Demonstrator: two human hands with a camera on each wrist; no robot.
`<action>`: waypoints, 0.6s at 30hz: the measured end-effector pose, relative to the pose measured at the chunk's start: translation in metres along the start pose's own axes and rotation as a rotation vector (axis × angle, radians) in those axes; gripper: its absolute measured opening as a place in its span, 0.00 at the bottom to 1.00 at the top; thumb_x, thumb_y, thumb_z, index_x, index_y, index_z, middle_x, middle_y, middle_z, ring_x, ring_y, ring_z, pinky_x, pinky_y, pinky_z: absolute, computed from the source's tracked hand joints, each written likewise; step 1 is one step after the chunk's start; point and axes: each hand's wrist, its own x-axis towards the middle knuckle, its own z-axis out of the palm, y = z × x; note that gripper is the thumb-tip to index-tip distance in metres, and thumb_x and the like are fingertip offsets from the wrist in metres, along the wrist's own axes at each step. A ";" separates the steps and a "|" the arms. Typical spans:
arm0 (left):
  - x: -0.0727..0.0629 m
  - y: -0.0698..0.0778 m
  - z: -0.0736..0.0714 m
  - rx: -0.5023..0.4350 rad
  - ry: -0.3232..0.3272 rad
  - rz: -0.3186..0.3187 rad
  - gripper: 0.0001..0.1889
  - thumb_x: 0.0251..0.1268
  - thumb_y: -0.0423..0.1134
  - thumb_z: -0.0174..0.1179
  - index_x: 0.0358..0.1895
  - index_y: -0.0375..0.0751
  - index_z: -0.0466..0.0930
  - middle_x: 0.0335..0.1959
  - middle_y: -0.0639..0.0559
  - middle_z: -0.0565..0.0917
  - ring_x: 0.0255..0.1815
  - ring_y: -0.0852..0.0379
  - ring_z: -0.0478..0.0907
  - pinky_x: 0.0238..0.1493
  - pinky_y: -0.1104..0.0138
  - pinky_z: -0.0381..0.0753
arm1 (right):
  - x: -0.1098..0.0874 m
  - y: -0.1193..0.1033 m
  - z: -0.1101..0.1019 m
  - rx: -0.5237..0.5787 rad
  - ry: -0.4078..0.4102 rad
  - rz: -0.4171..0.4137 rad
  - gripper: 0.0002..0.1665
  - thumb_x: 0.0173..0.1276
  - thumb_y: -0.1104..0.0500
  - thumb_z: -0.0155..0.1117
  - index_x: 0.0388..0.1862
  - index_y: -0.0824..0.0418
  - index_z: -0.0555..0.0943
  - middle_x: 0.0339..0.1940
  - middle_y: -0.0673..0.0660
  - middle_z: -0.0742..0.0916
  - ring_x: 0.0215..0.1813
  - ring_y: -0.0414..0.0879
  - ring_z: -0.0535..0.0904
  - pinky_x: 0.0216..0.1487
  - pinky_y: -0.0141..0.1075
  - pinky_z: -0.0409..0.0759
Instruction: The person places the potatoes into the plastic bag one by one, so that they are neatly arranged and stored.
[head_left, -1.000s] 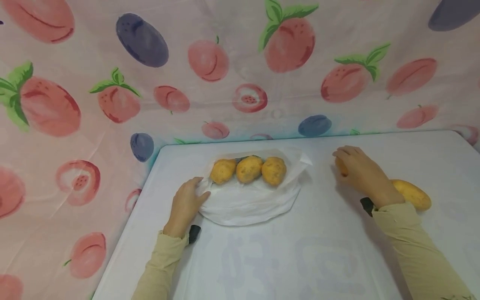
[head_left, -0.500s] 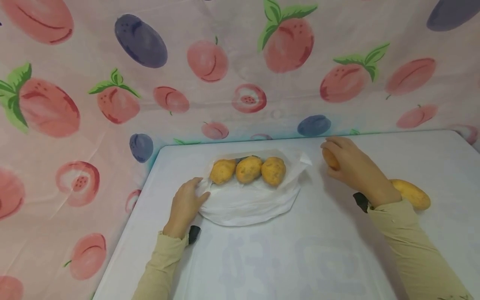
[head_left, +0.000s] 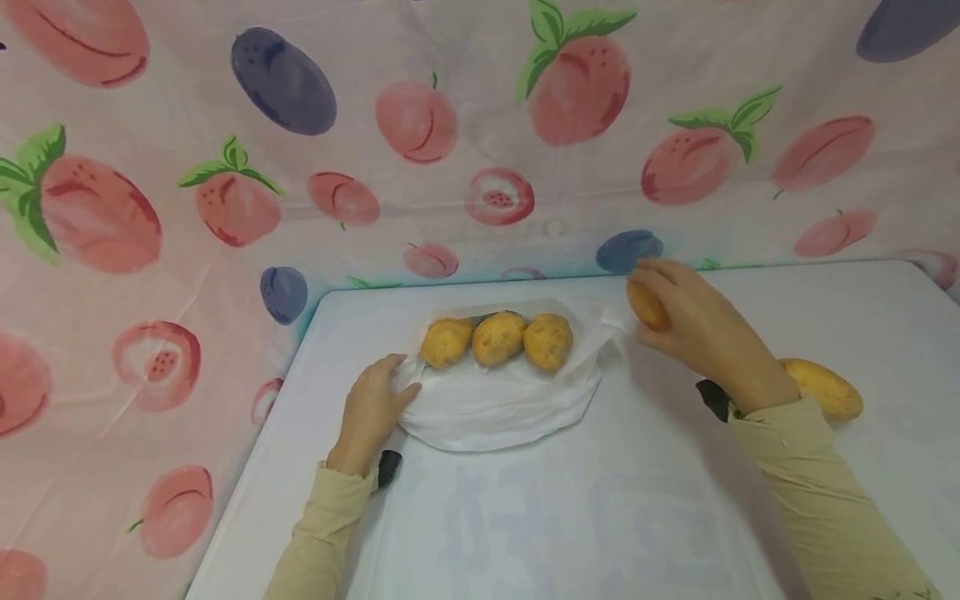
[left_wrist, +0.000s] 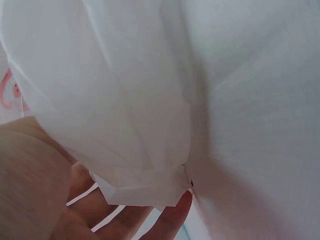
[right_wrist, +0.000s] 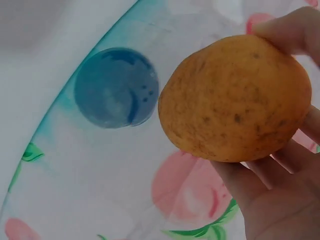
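A thin white bag lies on the table with three yellow potatoes in a row at its far side. At the bag's left edge is my left hand, thumb and fingers around the edge; the left wrist view shows the fingers against the white material. My right hand grips another potato between thumb and fingers, held up off the table to the right of the bag. Its speckled skin fills much of the right wrist view. Behind the right wrist lies a longer yellow potato, partly hidden.
The white table has its far edge against a pink curtain printed with fruit, which also hangs along the left side. A bag corner sticks out toward my right hand. Small dark devices sit at both wrists.
My right hand has moved left and away from me, raising the potato it grips and bringing it nearer the bag. The left hand, the bag and its potatoes have stayed in place.
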 end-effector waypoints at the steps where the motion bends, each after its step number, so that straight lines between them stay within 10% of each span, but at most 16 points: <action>1: 0.000 0.000 0.000 0.001 0.001 0.001 0.27 0.61 0.40 0.69 0.62 0.34 0.76 0.60 0.36 0.80 0.62 0.38 0.76 0.61 0.46 0.75 | 0.001 -0.002 0.000 0.001 0.005 -0.013 0.32 0.52 0.69 0.72 0.58 0.69 0.75 0.62 0.70 0.76 0.62 0.65 0.72 0.56 0.60 0.76; 18: 0.000 0.000 0.001 -0.004 0.022 0.012 0.26 0.62 0.42 0.68 0.61 0.35 0.77 0.58 0.37 0.81 0.61 0.38 0.77 0.61 0.47 0.75 | 0.017 -0.027 0.000 0.022 0.033 -0.170 0.35 0.51 0.72 0.76 0.59 0.66 0.75 0.65 0.67 0.75 0.65 0.64 0.72 0.53 0.59 0.80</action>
